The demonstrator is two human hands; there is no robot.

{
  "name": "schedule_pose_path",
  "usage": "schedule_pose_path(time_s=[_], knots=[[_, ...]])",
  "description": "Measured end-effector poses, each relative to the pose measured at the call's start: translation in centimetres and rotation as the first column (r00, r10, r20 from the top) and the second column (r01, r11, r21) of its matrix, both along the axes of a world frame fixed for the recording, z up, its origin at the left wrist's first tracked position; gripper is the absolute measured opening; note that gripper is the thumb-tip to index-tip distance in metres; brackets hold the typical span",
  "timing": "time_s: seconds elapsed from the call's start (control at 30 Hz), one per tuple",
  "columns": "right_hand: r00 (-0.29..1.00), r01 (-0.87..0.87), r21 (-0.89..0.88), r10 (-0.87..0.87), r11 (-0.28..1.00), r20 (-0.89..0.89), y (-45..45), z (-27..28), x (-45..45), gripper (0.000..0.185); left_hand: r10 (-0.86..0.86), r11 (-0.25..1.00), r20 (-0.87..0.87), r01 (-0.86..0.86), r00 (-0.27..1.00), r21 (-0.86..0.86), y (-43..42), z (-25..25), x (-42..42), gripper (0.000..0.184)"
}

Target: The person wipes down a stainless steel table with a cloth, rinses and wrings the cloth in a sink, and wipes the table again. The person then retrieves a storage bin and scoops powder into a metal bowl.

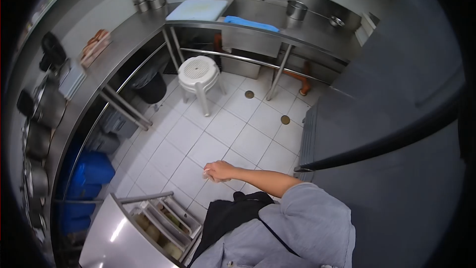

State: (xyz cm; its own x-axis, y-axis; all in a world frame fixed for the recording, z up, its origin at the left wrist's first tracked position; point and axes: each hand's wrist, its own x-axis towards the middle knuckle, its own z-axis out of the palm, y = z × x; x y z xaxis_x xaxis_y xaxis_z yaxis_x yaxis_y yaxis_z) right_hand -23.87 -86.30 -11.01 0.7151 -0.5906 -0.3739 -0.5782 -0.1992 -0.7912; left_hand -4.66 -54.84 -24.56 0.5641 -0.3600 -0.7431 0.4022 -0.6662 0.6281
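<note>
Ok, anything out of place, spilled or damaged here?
Mildly odd: the drawer at the picture's lower left stands open, its contents exposed, though it may simply be in use. The blue cloth lies loosely along the sink's front edge. No spill or damage stands out.

The person's right hand (pixel 218 171) hangs over the white tiled floor (pixel 230 124), fingers bent, a pale bit (pixel 206 172) showing at the fingertips, too small for me to make out. The bare forearm comes from a grey sleeve (pixel 315 206), beside a black apron (pixel 228 221). Near the apron, an open drawer (pixel 191 221) shows long compartments. Across the room, a white stool (pixel 198 70) stands before the steel counter, where a white board (pixel 197 10) lies next to a blue cloth (pixel 251 23) along the sink's front edge. A steel pot (pixel 296 10) stands upright farther right.
</note>
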Motion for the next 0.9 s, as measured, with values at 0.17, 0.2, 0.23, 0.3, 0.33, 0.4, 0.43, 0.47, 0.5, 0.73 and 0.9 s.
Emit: schedule_pose_path(time_s=[0.17, 0.2, 0.23, 0.3, 0.33, 0.4, 0.43, 0.47, 0.5, 0.73, 0.9], knots=[[0.911, 0.149, -0.131, -0.187, 0.980, -0.367, -6.8, -14.5, -7.9, 0.038, -0.208, 0.977, -0.066, 0.211, 0.976, 0.040, -9.9, -0.5, 0.1, 0.027], [0.879, 0.141, -0.192, -0.213, 0.971, -0.426, -6.7, -16.1, -10.8, 0.039, -0.244, 0.967, -0.082, 0.250, 0.966, 0.058, -11.5, -1.0, 0.6, 0.027], [0.803, 0.323, -0.106, -0.331, 0.941, -0.496, -6.5, -16.1, -13.2, 0.041, -0.278, 0.955, -0.097, 0.286, 0.956, 0.077, -12.9, -1.6, 1.2, 0.027], [0.790, 0.292, 0.073, -0.197, 0.954, -0.580, -6.6, -18.6, -19.6, 0.041, -0.346, 0.923, -0.124, 0.362, 0.930, 0.134, -15.4, -2.6, 3.2, 0.028], [0.770, 0.271, -0.030, -0.235, 0.962, -0.594, -5.9, -18.5, -22.4, 0.041, -0.377, 0.904, -0.138, 0.396, 0.916, 0.159, -16.8, -3.1, 4.5, 0.029], [0.621, 0.510, -0.151, -0.484, 0.847, -0.617, -4.6, -16.4, -27.1, 0.045, -0.450, 0.848, -0.166, 0.478, 0.878, 0.228, -19.6, -4.0, 8.3, 0.030], [0.445, 0.684, -0.219, -0.636, 0.696, -0.631, -3.8, -12.2, -27.9, 0.047, -0.494, 0.810, -0.172, 0.524, 0.852, 0.264, -21.1, -4.4, 10.8, 0.031], [0.390, 0.802, -0.138, -0.683, 0.582, -0.617, -3.6, -9.8, -29.4, 0.050, -0.543, 0.767, -0.175, 0.570, 0.821, 0.296, -22.8, -4.7, 13.5, 0.032], [0.329, 0.891, -0.054, -0.725, 0.450, -0.604, -3.7, -8.5, -31.1, 0.053, -0.613, 0.709, -0.152, 0.625, 0.775, 0.326, -24.8, -5.4, 17.2, 0.033], [-0.434, 0.766, 0.548, -0.899, -0.335, 0.058, -9.3, -2.3, -28.2, 0.033, -0.875, 0.042, 0.472, 0.957, -0.104, 0.288, -64.1, -1.4, 20.6, 0.041], [-0.244, 0.850, 0.512, -0.954, -0.125, 0.172, -21.3, 2.3, -24.6, 0.020, -0.908, -0.054, 0.408, 0.935, 0.100, -0.349, -81.1, 18.3, -5.2, 0.043]])
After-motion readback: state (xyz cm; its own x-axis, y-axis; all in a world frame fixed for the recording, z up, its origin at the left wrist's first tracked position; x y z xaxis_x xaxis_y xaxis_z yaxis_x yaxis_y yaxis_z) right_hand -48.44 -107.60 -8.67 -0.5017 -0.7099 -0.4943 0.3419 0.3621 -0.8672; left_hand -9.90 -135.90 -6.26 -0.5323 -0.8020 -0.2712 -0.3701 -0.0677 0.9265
